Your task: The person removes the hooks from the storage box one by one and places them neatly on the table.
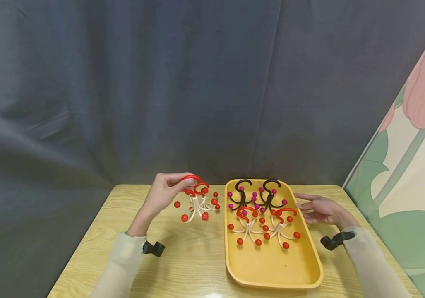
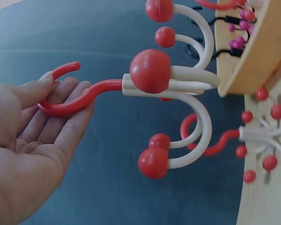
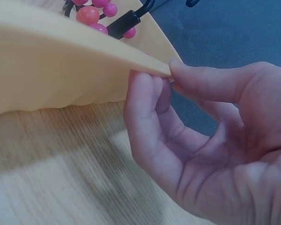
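My left hand (image 1: 160, 196) holds a hook hanger (image 2: 131, 86) by its red hook, thumb on one side and fingers behind. This hanger has a white stem and curved white prongs tipped with red balls, and it hangs over the table. A second red-and-white hook hanger (image 2: 243, 134) stands on the table behind it, partly covered by it in the head view. On the right, my right hand (image 1: 322, 210) pinches the rim of a yellow tray (image 1: 274, 285), thumb on top and fingertips underneath.
Inside the tray, two black hook hangers with magenta balls, one at left (image 1: 243, 199) and one at right (image 1: 270, 201), stand at the back. Two red-and-white hangers, left (image 1: 248, 227) and right (image 1: 280, 228), stand before them. A dark curtain (image 1: 182, 91) hangs behind the wooden table (image 1: 182, 256).
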`<state>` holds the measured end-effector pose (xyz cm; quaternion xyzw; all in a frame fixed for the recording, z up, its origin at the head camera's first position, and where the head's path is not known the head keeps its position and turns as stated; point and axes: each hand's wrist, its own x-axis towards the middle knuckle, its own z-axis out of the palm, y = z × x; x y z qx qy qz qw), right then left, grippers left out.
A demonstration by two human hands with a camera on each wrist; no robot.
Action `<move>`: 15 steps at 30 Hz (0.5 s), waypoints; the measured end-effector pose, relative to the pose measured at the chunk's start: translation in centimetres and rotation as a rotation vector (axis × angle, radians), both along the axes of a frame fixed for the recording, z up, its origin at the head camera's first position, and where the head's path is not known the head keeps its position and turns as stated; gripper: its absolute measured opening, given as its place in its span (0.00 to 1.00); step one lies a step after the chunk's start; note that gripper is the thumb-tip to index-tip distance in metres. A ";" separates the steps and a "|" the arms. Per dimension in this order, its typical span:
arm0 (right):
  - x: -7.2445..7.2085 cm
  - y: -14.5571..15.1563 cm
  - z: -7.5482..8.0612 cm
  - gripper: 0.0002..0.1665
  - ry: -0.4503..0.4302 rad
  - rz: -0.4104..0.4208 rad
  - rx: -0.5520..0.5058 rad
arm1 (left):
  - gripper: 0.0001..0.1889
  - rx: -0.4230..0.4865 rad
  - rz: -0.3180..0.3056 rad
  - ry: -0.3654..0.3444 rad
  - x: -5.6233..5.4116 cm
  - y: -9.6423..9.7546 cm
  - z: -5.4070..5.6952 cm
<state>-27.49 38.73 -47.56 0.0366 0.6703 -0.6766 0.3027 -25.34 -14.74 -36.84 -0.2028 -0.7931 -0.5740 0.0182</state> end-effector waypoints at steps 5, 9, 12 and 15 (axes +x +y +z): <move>0.1 0.0 -0.2 0.35 0.002 -0.008 0.003 | 0.14 -0.024 0.024 0.015 -0.5 -1.5 -0.7; 0.1 0.1 -0.2 0.34 0.000 -0.008 -0.004 | 0.14 -0.038 0.034 0.026 -1.1 -2.4 -1.5; 0.0 0.2 -0.2 0.35 0.001 -0.003 -0.009 | 0.14 -0.047 0.054 0.018 -1.7 -3.0 -2.1; 0.0 0.2 -0.2 0.35 0.003 0.005 -0.015 | 0.15 -0.067 0.085 0.013 -2.2 -3.6 -2.8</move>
